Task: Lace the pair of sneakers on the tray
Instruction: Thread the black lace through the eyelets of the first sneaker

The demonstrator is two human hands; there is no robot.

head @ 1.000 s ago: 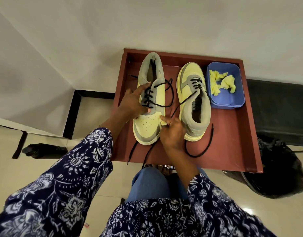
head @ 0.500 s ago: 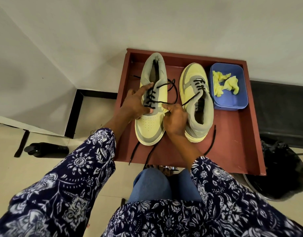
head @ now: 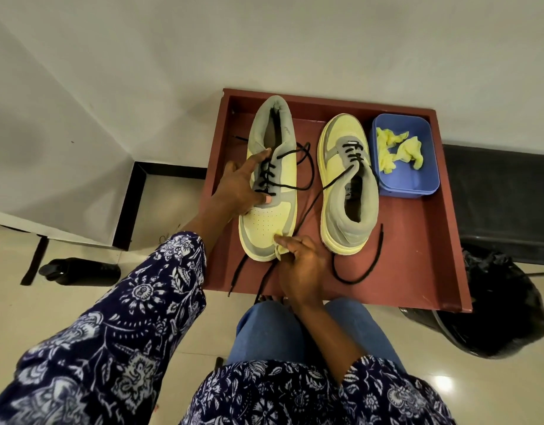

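Observation:
Two yellow-and-grey sneakers lie on a dark red tray (head: 417, 240). The left sneaker (head: 269, 222) points its toe toward me, and its black lace (head: 307, 167) is threaded through several eyelets with loose loops. My left hand (head: 237, 188) grips this shoe at the side, thumb on the lower lacing. My right hand (head: 301, 268) pinches a small yellow cloth (head: 278, 248) against the shoe's toe. The right sneaker (head: 341, 139) points away, with its lace (head: 365, 268) trailing across the tray.
A blue tub (head: 408, 182) holding crumpled yellow cloths (head: 399, 151) stands at the tray's back right. A bin with a black bag (head: 503, 308) sits to the right of the tray. On the floor at the left lies a black bottle (head: 80, 271). A white wall rises behind the tray.
My right hand has moved from the middle of the left sneaker, near the laces, down to its toe. My left hand has kept its hold on the shoe.

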